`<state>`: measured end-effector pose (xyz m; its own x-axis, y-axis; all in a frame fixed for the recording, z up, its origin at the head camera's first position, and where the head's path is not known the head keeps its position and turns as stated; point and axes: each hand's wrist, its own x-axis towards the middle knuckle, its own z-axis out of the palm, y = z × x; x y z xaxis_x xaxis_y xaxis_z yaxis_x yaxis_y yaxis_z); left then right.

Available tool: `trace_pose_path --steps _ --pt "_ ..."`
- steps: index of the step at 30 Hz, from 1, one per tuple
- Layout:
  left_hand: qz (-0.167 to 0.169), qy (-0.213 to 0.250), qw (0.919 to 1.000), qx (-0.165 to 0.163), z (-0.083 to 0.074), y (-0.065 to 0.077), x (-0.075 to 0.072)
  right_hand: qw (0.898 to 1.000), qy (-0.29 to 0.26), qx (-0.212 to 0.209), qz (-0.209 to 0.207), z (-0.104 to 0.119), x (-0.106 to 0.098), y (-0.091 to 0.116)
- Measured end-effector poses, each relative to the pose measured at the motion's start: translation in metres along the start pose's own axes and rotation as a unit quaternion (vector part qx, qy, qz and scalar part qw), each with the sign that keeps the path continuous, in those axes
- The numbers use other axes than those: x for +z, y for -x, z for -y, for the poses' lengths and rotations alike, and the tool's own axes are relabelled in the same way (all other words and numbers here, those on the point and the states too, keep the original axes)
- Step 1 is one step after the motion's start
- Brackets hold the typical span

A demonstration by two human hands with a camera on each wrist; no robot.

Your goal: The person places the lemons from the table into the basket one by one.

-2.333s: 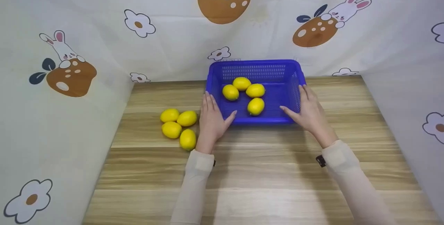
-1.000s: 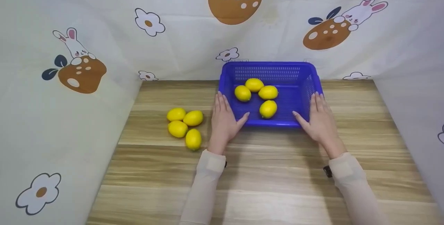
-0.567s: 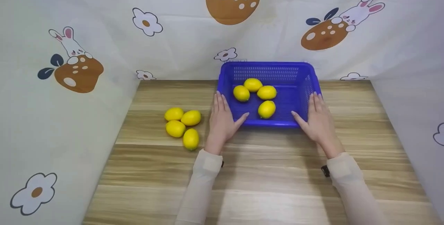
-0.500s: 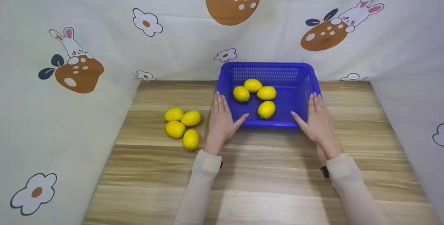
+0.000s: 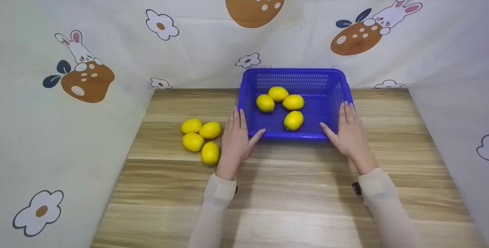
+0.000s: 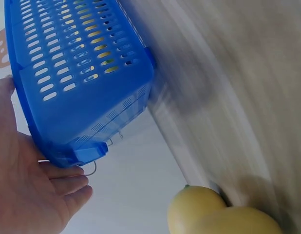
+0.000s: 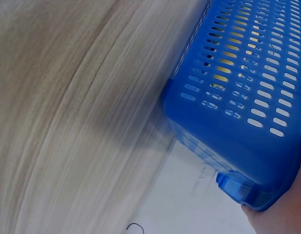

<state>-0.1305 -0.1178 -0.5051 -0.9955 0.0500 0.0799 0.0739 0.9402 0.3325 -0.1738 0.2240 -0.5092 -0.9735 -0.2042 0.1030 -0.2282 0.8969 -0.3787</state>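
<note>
A blue plastic basket (image 5: pixel 296 136) with slotted walls stands at the back of the wooden table, holding several yellow lemons (image 5: pixel 293 120). My left hand (image 5: pixel 235 139) is at the basket's front left corner, its fingers straight and its thumb spread towards the front rim. The left wrist view shows the palm (image 6: pixel 28 195) facing the basket wall (image 6: pixel 92 97), with the thumb tip by the rim. Along the right side, my right hand (image 5: pixel 351 135) rests straight fingers on the rim, thumb reaching over the front corner. Only part of it shows in the right wrist view beside the basket (image 7: pixel 223 112).
Several more lemons (image 5: pixel 193 141) lie grouped on the table (image 5: pixel 290 194), left of my left hand. A pale curtain (image 5: pixel 198 41) printed with rabbits and flowers hangs right behind the basket. Similar cloth lines both sides of the table.
My left hand has shifted left and slightly towards me, off its earlier place on the basket's rim. The right hand, basket and lemons look the same over the last half second.
</note>
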Motion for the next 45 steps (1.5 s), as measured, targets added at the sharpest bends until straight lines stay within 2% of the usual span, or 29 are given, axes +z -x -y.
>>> trace_pose_path --steps 7,15,31,37,45 --pt "-0.01 -0.016 0.9998 -0.002 0.001 0.018 0.0 1.0 0.001 -0.002 -0.002 -0.001 0.001 0.001" --pt "-0.048 -0.042 0.998 0.001 0.007 0.034 0.0 1.0 0.001 0.006 0.0 0.0 -0.001 0.0" --pt "-0.112 -0.089 0.9889 -0.04 0.031 0.056 0.004 1.0 -0.003 -0.001 -0.013 -0.001 0.002 0.0" --pt "-0.123 -0.079 0.9874 -0.059 0.046 0.064 0.005 1.0 -0.006 0.001 -0.014 0.0 0.002 -0.001" --pt "-0.118 -0.059 0.9879 -0.08 0.06 0.071 0.009 1.0 0.008 0.003 -0.011 0.0 0.001 -0.001"
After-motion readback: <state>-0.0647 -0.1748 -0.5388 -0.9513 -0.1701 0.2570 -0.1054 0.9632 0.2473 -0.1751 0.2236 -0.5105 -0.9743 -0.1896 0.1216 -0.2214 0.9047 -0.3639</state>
